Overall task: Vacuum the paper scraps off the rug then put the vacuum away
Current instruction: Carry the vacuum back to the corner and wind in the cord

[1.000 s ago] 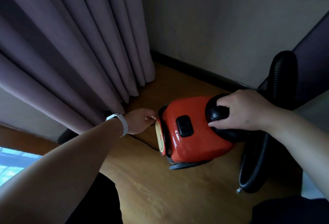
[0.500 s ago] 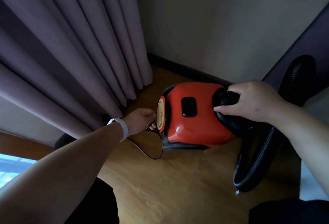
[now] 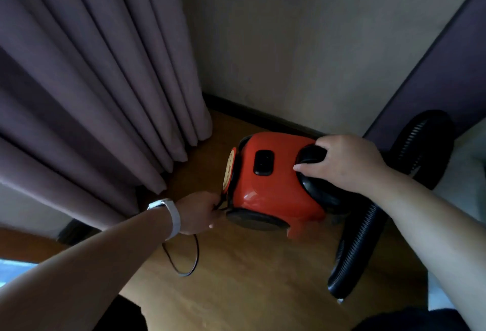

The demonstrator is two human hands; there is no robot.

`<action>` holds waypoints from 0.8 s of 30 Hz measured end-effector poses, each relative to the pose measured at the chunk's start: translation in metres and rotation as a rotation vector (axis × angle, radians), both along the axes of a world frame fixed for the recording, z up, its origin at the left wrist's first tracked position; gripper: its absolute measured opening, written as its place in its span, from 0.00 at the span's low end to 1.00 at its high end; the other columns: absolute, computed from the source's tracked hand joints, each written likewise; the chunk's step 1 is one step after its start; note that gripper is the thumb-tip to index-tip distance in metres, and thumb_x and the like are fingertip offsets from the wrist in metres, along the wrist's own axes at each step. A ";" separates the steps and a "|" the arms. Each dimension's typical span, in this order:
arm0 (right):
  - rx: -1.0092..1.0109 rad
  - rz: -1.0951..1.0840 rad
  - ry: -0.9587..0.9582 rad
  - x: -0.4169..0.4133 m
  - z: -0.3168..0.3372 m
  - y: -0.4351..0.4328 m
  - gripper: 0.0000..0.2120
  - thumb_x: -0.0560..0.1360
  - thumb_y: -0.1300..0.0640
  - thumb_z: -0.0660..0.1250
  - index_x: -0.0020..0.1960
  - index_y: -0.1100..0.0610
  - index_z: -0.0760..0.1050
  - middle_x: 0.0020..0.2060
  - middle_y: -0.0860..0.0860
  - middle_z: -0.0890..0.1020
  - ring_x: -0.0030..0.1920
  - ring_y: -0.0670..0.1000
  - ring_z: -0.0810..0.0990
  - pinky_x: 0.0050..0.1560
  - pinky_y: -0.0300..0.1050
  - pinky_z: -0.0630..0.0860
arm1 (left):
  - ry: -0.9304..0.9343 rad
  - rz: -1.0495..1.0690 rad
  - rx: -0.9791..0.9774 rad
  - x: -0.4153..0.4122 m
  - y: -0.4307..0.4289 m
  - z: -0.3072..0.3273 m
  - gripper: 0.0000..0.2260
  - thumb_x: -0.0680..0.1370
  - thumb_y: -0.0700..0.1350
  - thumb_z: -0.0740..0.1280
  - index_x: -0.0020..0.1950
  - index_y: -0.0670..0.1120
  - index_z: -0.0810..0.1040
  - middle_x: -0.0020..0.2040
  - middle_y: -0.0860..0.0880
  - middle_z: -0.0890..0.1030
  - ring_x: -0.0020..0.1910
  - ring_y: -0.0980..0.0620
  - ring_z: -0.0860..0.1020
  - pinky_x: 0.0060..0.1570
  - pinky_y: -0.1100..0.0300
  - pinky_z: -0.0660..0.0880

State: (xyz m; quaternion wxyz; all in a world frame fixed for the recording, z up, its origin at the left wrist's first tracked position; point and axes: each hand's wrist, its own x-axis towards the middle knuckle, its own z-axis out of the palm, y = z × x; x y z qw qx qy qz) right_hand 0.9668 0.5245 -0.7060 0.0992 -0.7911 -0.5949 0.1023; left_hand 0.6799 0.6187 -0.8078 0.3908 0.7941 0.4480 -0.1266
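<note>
A red canister vacuum (image 3: 273, 188) sits on the wooden floor in the room's corner, tipped toward me. My right hand (image 3: 344, 163) grips its black carry handle (image 3: 313, 154) on top. At the vacuum's rear end, my left hand (image 3: 200, 212), with a white wristband, is closed around the thin black power cord (image 3: 184, 267), which loops on the floor below my wrist. The black ribbed hose (image 3: 355, 249) curls down the vacuum's right side and arcs up behind my right arm. No rug or paper scraps are in view.
Purple curtains (image 3: 92, 80) hang to the floor at the left, close to the vacuum. A beige wall with a dark baseboard (image 3: 257, 113) runs behind it. A dark purple panel (image 3: 452, 72) stands at the right. Bare wooden floor (image 3: 249, 291) lies in front.
The vacuum has been carried farther back into the corner and lowered. My left hand slid down its rear end and took hold of the cord, whose loop now trails on the floor.
</note>
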 end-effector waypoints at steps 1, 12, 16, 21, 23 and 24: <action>0.006 -0.001 -0.018 -0.002 -0.001 0.000 0.27 0.62 0.24 0.66 0.36 0.50 0.75 0.33 0.44 0.79 0.38 0.48 0.79 0.38 0.47 0.77 | 0.048 -0.081 0.064 0.000 -0.001 0.002 0.12 0.80 0.43 0.64 0.37 0.49 0.71 0.37 0.50 0.78 0.38 0.49 0.77 0.41 0.57 0.74; 0.021 0.073 -0.060 -0.012 0.003 -0.001 0.24 0.65 0.26 0.65 0.36 0.48 0.74 0.32 0.43 0.78 0.37 0.47 0.78 0.39 0.47 0.77 | -0.007 -0.390 0.513 -0.007 0.013 0.040 0.08 0.80 0.52 0.63 0.52 0.53 0.81 0.50 0.53 0.82 0.49 0.51 0.79 0.49 0.53 0.76; 0.000 0.187 -0.092 -0.016 0.003 -0.001 0.23 0.64 0.25 0.61 0.37 0.45 0.74 0.33 0.42 0.79 0.38 0.47 0.79 0.41 0.48 0.78 | -0.107 -0.391 0.547 -0.001 0.017 0.052 0.06 0.78 0.53 0.68 0.51 0.54 0.82 0.49 0.57 0.79 0.50 0.55 0.77 0.50 0.56 0.74; -0.024 0.253 -0.093 -0.021 0.010 -0.004 0.23 0.66 0.27 0.66 0.33 0.47 0.70 0.31 0.44 0.77 0.37 0.48 0.78 0.40 0.47 0.76 | -0.213 -0.304 0.438 -0.002 0.026 0.054 0.07 0.72 0.51 0.76 0.45 0.50 0.83 0.41 0.59 0.74 0.41 0.60 0.74 0.43 0.62 0.73; -0.018 0.269 -0.123 -0.024 0.012 -0.005 0.25 0.66 0.27 0.66 0.34 0.49 0.72 0.30 0.45 0.77 0.37 0.49 0.78 0.39 0.46 0.75 | -0.273 -0.256 0.365 -0.005 0.029 0.052 0.07 0.71 0.49 0.77 0.44 0.48 0.83 0.43 0.57 0.75 0.41 0.59 0.75 0.43 0.64 0.73; -0.015 0.276 -0.136 -0.024 0.012 -0.006 0.25 0.66 0.27 0.65 0.34 0.50 0.72 0.30 0.45 0.77 0.36 0.49 0.78 0.39 0.46 0.76 | -0.284 -0.250 0.346 -0.006 0.031 0.051 0.07 0.71 0.48 0.77 0.45 0.48 0.83 0.44 0.57 0.75 0.42 0.59 0.76 0.44 0.64 0.73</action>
